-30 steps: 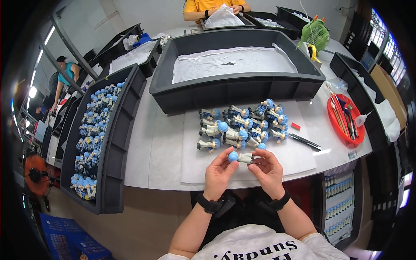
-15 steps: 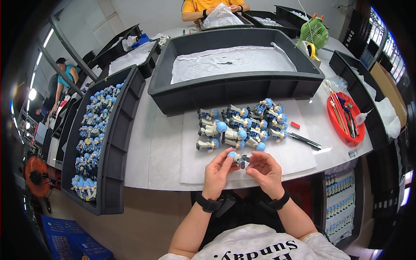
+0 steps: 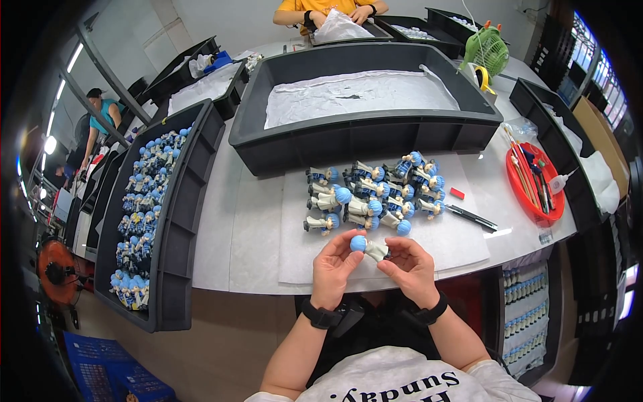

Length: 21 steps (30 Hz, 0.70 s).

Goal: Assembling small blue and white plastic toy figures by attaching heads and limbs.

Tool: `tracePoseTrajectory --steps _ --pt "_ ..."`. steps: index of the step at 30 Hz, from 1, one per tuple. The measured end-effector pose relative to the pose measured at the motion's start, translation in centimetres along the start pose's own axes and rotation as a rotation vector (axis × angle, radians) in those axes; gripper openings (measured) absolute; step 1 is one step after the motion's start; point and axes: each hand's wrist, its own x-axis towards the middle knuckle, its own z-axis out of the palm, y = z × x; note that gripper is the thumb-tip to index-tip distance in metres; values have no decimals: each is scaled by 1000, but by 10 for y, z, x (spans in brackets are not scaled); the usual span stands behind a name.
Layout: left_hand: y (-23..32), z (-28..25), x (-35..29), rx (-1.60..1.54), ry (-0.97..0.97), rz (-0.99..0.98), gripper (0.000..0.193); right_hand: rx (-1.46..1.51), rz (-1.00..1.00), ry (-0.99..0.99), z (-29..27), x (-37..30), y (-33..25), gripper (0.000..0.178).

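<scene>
Between my two hands is a small figurine [image 3: 376, 250] with blue hair and a pale coat, lying sideways with its head to the left. My left hand [image 3: 334, 262] grips it by the head, thumb below and fingers behind. At the other end, the fingers and thumb of my right hand [image 3: 410, 262] close on its legs. Just beyond, several similar figurines [image 3: 366, 206] lie in a cluster on a white sheet [image 3: 301, 258]. A small red block [image 3: 457, 193] and a black pen [image 3: 472, 218] lie to the right of the cluster.
A large black bin [image 3: 375, 137] lined with white cloth stands behind the figurines. Another black bin [image 3: 175, 268], full of figurines, is at left. A red tray [image 3: 512, 175] of brushes, a green fan [image 3: 487, 52] and figurines in a crate [image 3: 526, 295] are at right. Across the table, a co-worker [image 3: 321, 10] handles white cloth.
The figurine has turned in my hands, so its blue hair and pale coat now face up. My hands stay in nearly the same place. The co-worker's hands have shifted on the cloth.
</scene>
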Motion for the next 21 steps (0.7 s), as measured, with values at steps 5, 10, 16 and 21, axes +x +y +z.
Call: tracePoseTrajectory --steps 5,10,16,21 --pt "1 -1 0 -19 -15 1 36 -51 -7 -12 0 0 -1 39" --pt "2 1 -1 -37 -23 6 35 -84 -6 -17 0 -1 0 39" --pt "1 0 0 -36 -29 6 35 -104 -30 -21 0 0 0 39" --pt "1 0 0 -35 -33 4 35 -127 -38 -20 0 0 0 39"
